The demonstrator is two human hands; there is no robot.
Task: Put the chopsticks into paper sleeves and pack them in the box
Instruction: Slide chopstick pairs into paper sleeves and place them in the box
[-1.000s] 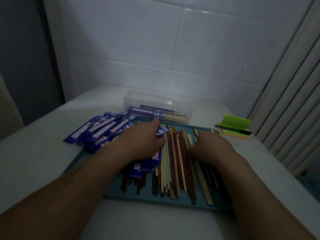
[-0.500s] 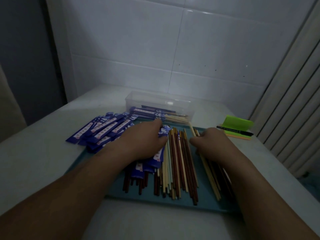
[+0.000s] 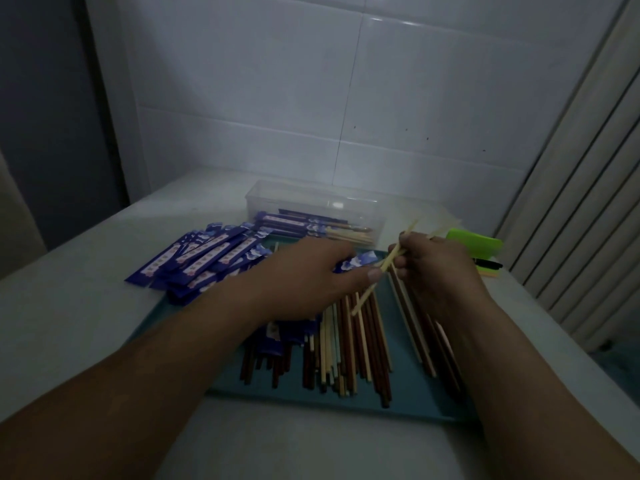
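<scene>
pale chopstick pair [image 3: 367,294] is held above the tray [image 3: 408,389], near its far right corner. it's tilted, near tips aimed at the blue sleeve [image 3: 360,263]. i read that as lined up for insertion. right hand [image 3: 440,268] has its fingers curled round the pair, left hand [image 3: 304,275] pinches the sleeve. pair looks thin, light wood, a bit blurred. loose chopsticks [image 3: 346,344] lie along the tray's middle, spare sleeves [image 3: 207,258] spill over its far left corner, and the box [image 3: 277,199] sits past its far edge, partly filled.
</scene>
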